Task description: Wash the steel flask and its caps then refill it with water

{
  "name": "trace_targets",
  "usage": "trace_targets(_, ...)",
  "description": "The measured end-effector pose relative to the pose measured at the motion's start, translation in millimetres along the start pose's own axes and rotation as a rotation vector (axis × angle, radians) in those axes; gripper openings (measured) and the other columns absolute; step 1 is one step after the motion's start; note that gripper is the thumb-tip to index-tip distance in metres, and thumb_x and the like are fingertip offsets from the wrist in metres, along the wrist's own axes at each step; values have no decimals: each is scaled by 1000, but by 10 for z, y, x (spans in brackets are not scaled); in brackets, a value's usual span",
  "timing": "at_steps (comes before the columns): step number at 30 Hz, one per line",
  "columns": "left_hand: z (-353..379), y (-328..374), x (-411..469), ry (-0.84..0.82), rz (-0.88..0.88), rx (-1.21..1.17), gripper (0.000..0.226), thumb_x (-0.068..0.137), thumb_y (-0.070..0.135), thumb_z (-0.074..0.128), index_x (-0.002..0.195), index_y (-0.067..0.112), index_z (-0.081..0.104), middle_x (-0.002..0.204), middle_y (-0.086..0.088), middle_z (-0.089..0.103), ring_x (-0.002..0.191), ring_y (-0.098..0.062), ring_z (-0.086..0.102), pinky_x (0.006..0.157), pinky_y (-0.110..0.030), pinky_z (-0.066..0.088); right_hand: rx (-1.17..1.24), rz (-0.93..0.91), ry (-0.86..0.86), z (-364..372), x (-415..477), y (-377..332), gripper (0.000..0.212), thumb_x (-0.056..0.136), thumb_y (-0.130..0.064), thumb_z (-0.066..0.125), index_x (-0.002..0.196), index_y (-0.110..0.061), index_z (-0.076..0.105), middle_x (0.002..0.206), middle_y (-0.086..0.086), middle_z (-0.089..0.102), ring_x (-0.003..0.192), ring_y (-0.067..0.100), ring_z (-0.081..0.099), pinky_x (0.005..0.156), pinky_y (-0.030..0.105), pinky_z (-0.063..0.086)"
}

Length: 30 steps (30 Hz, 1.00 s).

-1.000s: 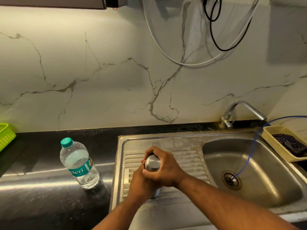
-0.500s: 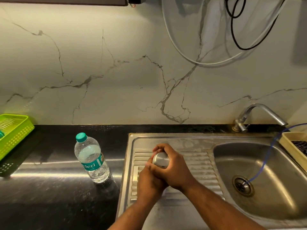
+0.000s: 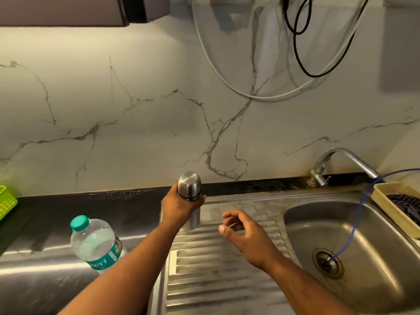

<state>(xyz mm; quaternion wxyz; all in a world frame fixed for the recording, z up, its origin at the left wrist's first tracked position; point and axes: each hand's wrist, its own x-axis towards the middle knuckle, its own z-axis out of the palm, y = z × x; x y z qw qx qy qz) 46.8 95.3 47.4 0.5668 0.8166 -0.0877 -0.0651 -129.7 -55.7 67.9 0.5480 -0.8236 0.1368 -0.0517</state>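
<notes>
The steel flask (image 3: 190, 196) stands upright above the back of the ribbed drainboard (image 3: 218, 276), its rounded steel cap (image 3: 189, 184) on top. My left hand (image 3: 177, 210) grips the flask's body just under the cap. To the right, my right hand (image 3: 245, 235) hovers over the drainboard a short way from the flask, fingers loosely curled, holding nothing. A clear plastic water bottle (image 3: 95, 244) with a green cap stands on the dark counter to the left.
The steel sink basin (image 3: 363, 237) lies to the right, with a drain and a thin blue tube (image 3: 356, 221) running into it. A tap (image 3: 341, 162) is mounted behind it. A beige tray (image 3: 386, 205) sits at the far right, a green basket (image 3: 6, 201) at the far left.
My right hand has let go of the flask's top and moved off to the right. My left hand has raised the flask and carried it toward the wall.
</notes>
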Motion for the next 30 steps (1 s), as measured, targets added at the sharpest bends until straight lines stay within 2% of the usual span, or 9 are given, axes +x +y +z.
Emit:
trace_targets(7, 127, -53, 347, 3, -40, -51, 62, 66, 30, 95, 118, 26, 63, 105, 4, 69, 99, -18, 66, 88, -30, 52, -11, 26, -11, -112, 136, 124, 25, 95, -39, 69, 118, -40, 58, 110, -13, 64, 100, -5, 59, 82, 13, 51)
trace_targets(15, 119, -248, 456, -55, -71, -91, 72, 67, 28, 94, 127, 28, 54, 120, 2, 65, 112, -20, 61, 101, -39, 49, -13, 32, -24, -234, 218, 174, 23, 95, -37, 69, 116, -40, 60, 107, -12, 65, 100, -3, 60, 83, 14, 52)
trace_targets(23, 85, -282, 427, -119, -93, -48, 94, 65, 34, 93, 142, 27, 39, 135, -2, 57, 127, -28, 55, 107, -47, 47, -49, 42, -43, -251, 251, 262, 24, 95, -35, 70, 117, -39, 60, 108, -12, 65, 98, -1, 61, 83, 15, 53)
trace_targets(27, 28, -202, 289, -22, 15, 72, 116, 57, 54, 90, 151, 30, 26, 154, -5, 40, 140, -30, 42, 114, -49, 41, -91, 29, -41, -298, 273, 286, 27, 93, -39, 71, 116, -43, 58, 111, -13, 64, 102, 4, 62, 86, 19, 54)
trace_targets(30, -4, -164, 110, 109, 197, 229, 123, 66, 68, 80, 159, 31, 10, 167, -1, 14, 154, -28, 18, 122, -53, 27, -153, -9, -26, -369, 290, 261, 39, 91, -45, 71, 126, -46, 53, 126, -19, 55, 114, 1, 56, 89, 16, 49)
